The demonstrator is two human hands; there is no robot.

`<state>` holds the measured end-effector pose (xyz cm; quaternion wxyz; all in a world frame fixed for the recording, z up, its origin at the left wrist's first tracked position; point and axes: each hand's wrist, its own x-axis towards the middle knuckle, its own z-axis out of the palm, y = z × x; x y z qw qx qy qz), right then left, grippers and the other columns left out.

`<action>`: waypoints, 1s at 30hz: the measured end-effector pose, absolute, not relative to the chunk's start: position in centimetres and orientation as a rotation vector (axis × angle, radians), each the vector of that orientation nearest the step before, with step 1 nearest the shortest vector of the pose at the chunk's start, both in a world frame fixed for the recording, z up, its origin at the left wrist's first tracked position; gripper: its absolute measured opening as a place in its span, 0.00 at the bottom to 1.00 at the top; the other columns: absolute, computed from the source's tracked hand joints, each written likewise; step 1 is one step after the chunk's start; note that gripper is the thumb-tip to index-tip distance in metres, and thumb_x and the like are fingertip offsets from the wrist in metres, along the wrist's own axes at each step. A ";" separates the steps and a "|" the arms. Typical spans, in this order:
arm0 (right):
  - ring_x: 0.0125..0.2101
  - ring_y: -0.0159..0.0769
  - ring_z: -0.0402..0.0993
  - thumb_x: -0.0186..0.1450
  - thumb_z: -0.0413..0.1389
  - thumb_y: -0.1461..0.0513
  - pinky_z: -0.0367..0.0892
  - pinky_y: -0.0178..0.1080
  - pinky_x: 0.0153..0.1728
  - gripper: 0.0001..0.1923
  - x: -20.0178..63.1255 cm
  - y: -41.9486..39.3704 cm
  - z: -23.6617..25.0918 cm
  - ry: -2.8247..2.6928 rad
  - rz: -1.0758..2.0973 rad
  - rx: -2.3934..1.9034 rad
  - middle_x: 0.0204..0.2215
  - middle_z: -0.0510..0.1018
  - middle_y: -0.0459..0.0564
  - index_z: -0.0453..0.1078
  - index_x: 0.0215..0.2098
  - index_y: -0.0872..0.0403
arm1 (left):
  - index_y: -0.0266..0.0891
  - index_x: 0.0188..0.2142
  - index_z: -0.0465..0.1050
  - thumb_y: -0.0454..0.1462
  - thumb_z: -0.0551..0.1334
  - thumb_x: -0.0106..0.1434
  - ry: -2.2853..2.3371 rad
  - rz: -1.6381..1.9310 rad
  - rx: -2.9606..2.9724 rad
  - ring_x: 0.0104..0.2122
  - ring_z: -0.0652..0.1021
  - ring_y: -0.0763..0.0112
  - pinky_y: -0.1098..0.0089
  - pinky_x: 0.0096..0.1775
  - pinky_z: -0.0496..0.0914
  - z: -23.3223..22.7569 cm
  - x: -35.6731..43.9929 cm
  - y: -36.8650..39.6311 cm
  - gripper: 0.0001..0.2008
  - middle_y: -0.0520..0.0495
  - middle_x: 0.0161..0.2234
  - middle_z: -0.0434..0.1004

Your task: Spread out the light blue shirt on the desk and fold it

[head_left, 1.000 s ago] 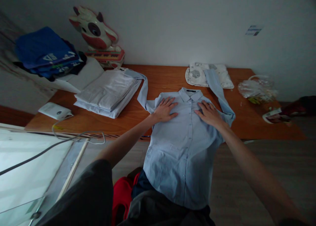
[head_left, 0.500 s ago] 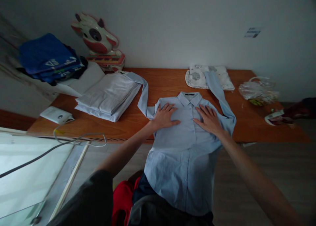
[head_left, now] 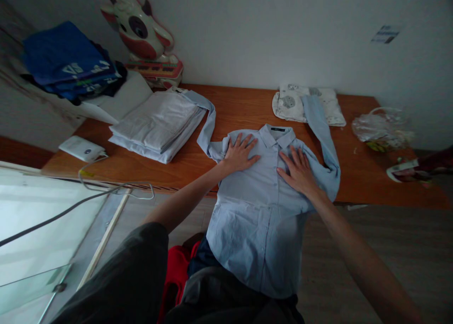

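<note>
A light blue collared shirt (head_left: 255, 187) lies front up on the wooden table (head_left: 240, 102), its lower part hanging over the near edge toward my lap. My left hand (head_left: 239, 155) rests flat on the chest of the shirt, left of the button line, fingers spread. On the other side of the buttons, my right hand (head_left: 298, 172) also lies flat with its fingers apart. The shirt's left-hand sleeve bends up to a stack of folded white clothes (head_left: 155, 121). The other sleeve reaches onto a folded white printed cloth (head_left: 332, 104).
At the left are a pile of blue clothes (head_left: 67, 60), a cow-shaped toy keyboard (head_left: 141, 31) and a white device (head_left: 82, 148) with a cable. To the right stand a clear plastic bag (head_left: 382, 128) and a dark red object (head_left: 406, 169) with a white end.
The camera view has shifted and tilted slightly. Both hands stay flat on the shirt, with the right hand's fingers slightly shifted; the shirt lies much as before.
</note>
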<state>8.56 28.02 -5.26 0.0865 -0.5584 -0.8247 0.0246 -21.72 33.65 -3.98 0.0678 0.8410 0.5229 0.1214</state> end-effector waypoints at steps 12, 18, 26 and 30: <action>0.78 0.62 0.38 0.76 0.45 0.41 0.43 0.69 0.75 0.42 7.4 28.4 -5.1 -2.426 0.037 -1.704 0.80 0.46 0.50 0.43 0.81 0.47 | 0.48 0.78 0.51 0.64 0.49 0.73 1.679 0.315 2.511 0.78 0.46 0.41 0.30 0.73 0.38 -3.6 -21.7 32.7 0.43 0.44 0.79 0.47; 0.78 0.60 0.41 0.77 0.45 0.42 0.45 0.67 0.75 0.40 7.8 27.6 -4.4 -2.378 0.055 -1.759 0.79 0.49 0.53 0.48 0.80 0.49 | 0.47 0.78 0.51 0.63 0.49 0.74 1.658 0.333 2.534 0.78 0.47 0.43 0.32 0.73 0.39 -3.7 -21.5 32.8 0.41 0.44 0.79 0.48; 0.76 0.67 0.47 0.76 0.46 0.42 0.45 0.74 0.71 0.37 7.1 28.0 -4.1 -2.249 -0.003 -1.875 0.78 0.54 0.57 0.56 0.77 0.48 | 0.47 0.78 0.53 0.63 0.50 0.73 1.663 0.318 2.524 0.78 0.47 0.42 0.33 0.74 0.40 -3.5 -21.3 32.7 0.42 0.45 0.79 0.48; 0.71 0.57 0.62 0.76 0.49 0.47 0.60 0.61 0.70 0.30 8.1 28.4 -3.1 -2.355 0.119 -1.614 0.71 0.68 0.53 0.65 0.72 0.46 | 0.47 0.78 0.52 0.64 0.50 0.72 1.697 0.320 2.495 0.78 0.47 0.42 0.32 0.73 0.42 -3.6 -21.3 32.8 0.43 0.44 0.79 0.47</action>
